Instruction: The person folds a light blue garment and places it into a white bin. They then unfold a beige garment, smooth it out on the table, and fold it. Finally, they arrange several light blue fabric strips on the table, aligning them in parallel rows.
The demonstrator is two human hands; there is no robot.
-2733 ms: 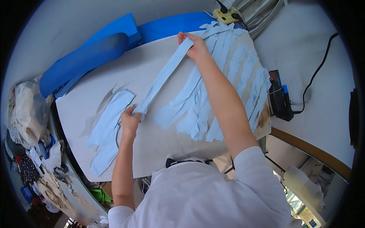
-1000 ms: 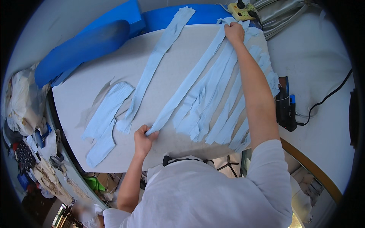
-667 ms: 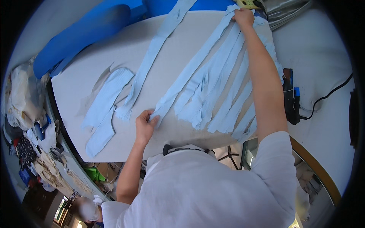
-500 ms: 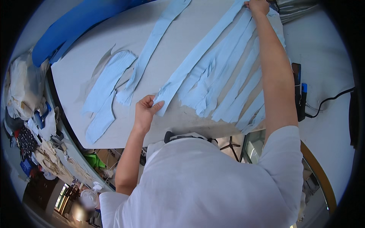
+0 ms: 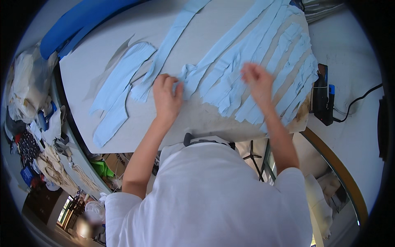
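Pale blue fabric strip (image 5: 219,50), narrow, end crumpled

From here I see that the pale blue strips (image 5: 171,36) look like wrinkled matt cloth, the table cover (image 5: 205,118) like smooth matt fabric, and the bag (image 5: 31,78) like thin, creased plastic, slightly glossy.

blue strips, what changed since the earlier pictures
The strip held first has been let go. The right hand drew back toward the body, releasing the far end of the next strip, whose near end bunched up beside the left hand. The wide blue cloth at left stayed.
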